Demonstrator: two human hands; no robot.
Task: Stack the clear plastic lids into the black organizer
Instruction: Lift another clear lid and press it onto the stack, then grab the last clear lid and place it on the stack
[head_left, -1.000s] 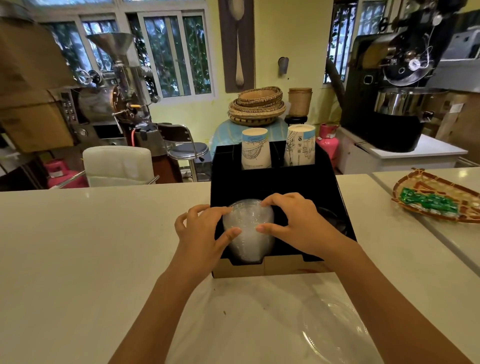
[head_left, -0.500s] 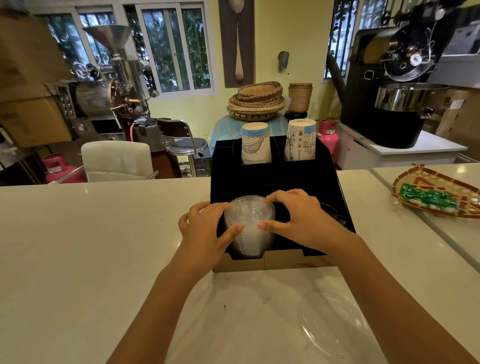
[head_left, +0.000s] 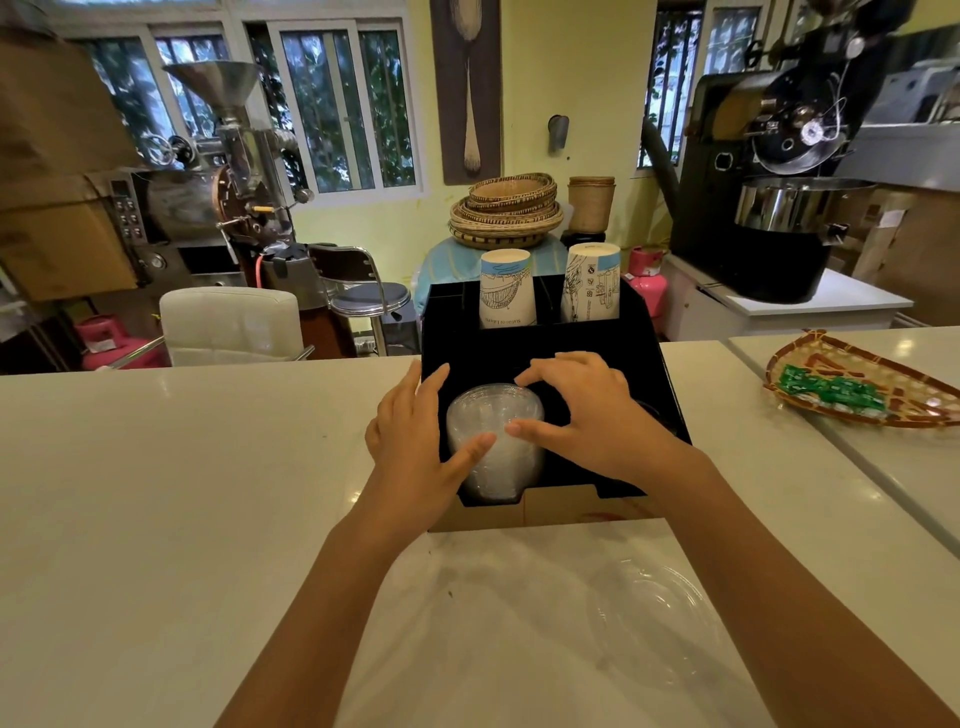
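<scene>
A black organizer (head_left: 644, 364) stands on the white counter in front of me. A stack of clear plastic lids (head_left: 493, 415) sits in its front left slot. My left hand (head_left: 415, 441) rests against the stack's left side, thumb on its front and fingers lifted apart. My right hand (head_left: 587, 415) curves over the stack's right side, thumb and fingertips touching it. Another clear plastic lid (head_left: 654, 618) lies on the counter near me, under my right forearm.
Two stacks of paper cups (head_left: 506, 288) stand in the organizer's back slots. A woven tray with a green packet (head_left: 852, 389) lies at the right. The counter's far edge runs behind the organizer, with a chair (head_left: 228, 322) and roasting machines beyond.
The fingers of my left hand have opened and lifted off the lid stack. The stack stays in its slot, and the view has tilted slightly.
</scene>
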